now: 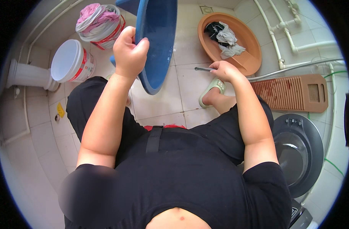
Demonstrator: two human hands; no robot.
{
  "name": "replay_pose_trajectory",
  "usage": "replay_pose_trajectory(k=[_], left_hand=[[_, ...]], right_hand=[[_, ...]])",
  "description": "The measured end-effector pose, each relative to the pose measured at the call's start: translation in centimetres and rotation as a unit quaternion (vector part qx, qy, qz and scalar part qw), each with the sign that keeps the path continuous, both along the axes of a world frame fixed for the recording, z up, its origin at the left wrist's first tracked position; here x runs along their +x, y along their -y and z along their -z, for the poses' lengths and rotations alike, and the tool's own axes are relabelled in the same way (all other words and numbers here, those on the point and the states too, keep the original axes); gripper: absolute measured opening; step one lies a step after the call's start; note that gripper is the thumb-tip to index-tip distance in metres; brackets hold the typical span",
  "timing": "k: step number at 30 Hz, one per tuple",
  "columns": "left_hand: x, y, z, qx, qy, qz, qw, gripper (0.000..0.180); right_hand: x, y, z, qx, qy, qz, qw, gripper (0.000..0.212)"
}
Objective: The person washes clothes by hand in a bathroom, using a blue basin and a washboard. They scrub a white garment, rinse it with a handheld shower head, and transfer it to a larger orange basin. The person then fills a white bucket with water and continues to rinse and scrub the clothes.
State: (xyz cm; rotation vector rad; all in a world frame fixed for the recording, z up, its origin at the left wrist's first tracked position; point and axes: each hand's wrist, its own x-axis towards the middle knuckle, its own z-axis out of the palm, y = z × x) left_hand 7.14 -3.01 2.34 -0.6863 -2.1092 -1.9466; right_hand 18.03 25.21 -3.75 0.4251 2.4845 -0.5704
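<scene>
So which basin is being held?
The blue basin, tipped steeply, its rim in the left hand. Neither hand grips the orange basin with cloth in it or the dark grey basin at the right.

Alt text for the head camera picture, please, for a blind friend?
A person's left fingers grip a tilted blue basin while right fingers hold a thin grey tube; beyond, an orange tub holds black and white cloths.

The left forearm point(105, 118) is stretched forward, with the left hand point(129, 54) curled into a firm grip. The right forearm point(252, 108) is angled inward, the fingers of the right hand point(225, 71) bent.
</scene>
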Motion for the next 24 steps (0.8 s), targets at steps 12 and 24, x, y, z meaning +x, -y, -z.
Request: replay_pose_trajectory(k=[12, 24], left_hand=[[-1.7, 2.1, -0.3, 0.03, -0.051, 0.007, 0.998, 0.011], [-3.1, 1.7, -0.7, 0.032, -0.067, -0.037, 0.997, 0.014]], right_hand=[[-1.4, 6.0, 0.8, -0.212, 0.096, -0.078, 0.969, 0.036], [-1.7, 6.9, 2.8, -0.258, 0.071, -0.064, 0.961, 0.033]])
